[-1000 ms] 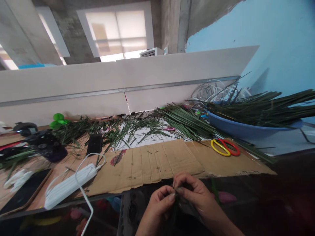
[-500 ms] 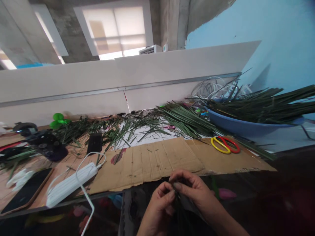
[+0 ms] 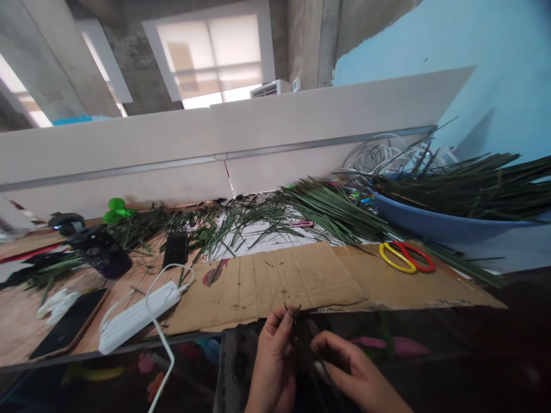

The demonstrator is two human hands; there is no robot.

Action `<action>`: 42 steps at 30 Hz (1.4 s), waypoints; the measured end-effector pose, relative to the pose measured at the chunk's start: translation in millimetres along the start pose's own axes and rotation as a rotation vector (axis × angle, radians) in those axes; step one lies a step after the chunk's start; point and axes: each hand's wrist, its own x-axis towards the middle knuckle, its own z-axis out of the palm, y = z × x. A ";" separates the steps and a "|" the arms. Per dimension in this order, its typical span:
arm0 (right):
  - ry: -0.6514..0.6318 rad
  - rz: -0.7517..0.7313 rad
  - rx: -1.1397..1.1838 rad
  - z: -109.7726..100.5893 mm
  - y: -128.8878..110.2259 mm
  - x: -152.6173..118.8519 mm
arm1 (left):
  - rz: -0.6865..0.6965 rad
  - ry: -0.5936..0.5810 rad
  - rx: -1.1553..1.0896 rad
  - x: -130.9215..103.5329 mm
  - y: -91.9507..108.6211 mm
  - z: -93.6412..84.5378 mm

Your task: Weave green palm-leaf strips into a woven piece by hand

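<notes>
Just in front of the cardboard's near edge, my left hand (image 3: 274, 357) pinches thin green leaf strips between thumb and fingers, their short tips poking out above. The strips (image 3: 317, 385) hang down between my hands, dark and partly blurred. To the right and slightly lower, my right hand (image 3: 355, 370) has its fingers curled and its thumb tip against a strip. The two hands are apart. Beyond them lies the flattened cardboard (image 3: 275, 281). Scissors (image 3: 407, 257) with one yellow and one red handle rest on its right part.
A blue basin (image 3: 439, 225) heaped with long green leaves stands at the right. More cut leaves (image 3: 336, 209) spread along the back. At left are a white power strip (image 3: 138, 318) with its cable, a large phone (image 3: 69, 324), a smaller phone (image 3: 175, 249) and a dark bottle (image 3: 101, 252).
My hands were together at the fingertips; my right hand has drawn away down and to the right. My left hand has risen slightly, and the view has shifted a little left.
</notes>
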 end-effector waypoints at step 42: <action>0.209 0.047 -0.031 4.1 -1.2 -11.1 | 0.058 -0.004 -0.016 7.4 -2.0 -9.4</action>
